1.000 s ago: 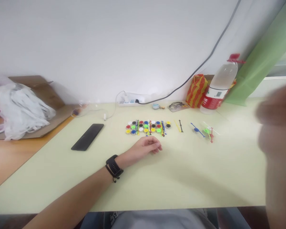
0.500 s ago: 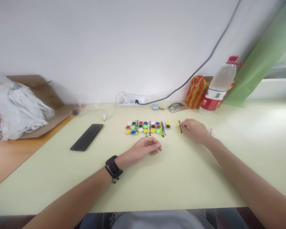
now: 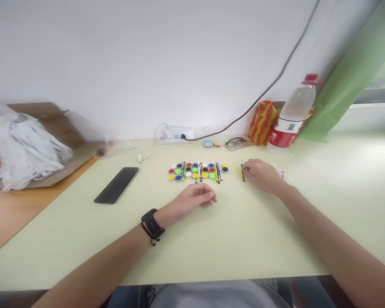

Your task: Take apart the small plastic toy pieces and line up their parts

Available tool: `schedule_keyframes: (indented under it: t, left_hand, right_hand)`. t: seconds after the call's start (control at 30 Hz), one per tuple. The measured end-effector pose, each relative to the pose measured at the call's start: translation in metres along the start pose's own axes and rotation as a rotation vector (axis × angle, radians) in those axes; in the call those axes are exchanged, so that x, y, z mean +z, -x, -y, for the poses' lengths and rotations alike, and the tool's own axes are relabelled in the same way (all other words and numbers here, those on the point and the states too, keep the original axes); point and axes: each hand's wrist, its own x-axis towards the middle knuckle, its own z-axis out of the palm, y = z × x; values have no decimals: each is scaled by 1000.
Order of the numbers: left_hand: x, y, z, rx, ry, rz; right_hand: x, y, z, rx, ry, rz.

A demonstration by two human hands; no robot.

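A block of small coloured round caps with thin coloured sticks [image 3: 197,171] lies in rows on the pale green table [image 3: 231,239]. My left hand [image 3: 195,197], with a black watch on the wrist, rests just in front of it, fingers curled loosely with nothing seen in them. My right hand [image 3: 261,174] lies to the right of the block, its fingertips pinched at a thin black stick [image 3: 243,172]. A yellow stick [image 3: 237,168] lies beside the black one. More small pieces are hidden under my right hand.
A black phone [image 3: 116,185] lies at the left. A power strip [image 3: 175,136] with cables sits by the wall. A water bottle [image 3: 290,116], a striped bag [image 3: 262,122] and a green sheet [image 3: 346,77] stand at the back right. Cardboard and a white plastic bag [image 3: 22,147] are far left.
My right hand came down from close to the camera onto the table right of the block and has closed its fingertips on the black stick. My left hand has stayed put.
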Motion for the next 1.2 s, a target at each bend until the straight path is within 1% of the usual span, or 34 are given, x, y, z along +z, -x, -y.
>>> schedule_keyframes:
  t: [0.27, 0.43, 0.5, 0.63, 0.8, 0.97, 1.2]
  left_hand:
    - [0, 0, 2, -8, -6, -12]
    - [-1, 0, 2, -4, -1, -8]
    - [-1, 0, 2, 4, 0, -12]
    - [-1, 0, 2, 11, -2, -13]
    - [-1, 0, 2, 5, -2, -17]
    - [-1, 0, 2, -10, -3, -9]
    - [-1, 0, 2, -15, -2, -3]
  right_hand:
    - [-6, 5, -5, -113, -140, 15]
    - [-11, 11, 2, -170, -253, -97]
    - [-13, 13, 9, -163, -290, -120]
    - [-12, 15, 26, -100, -413, -85]
    - [-2, 14, 41, -77, -455, -134]
    - [0, 15, 46, -102, -426, -139]
    - [0, 14, 44, -30, -396, -105]
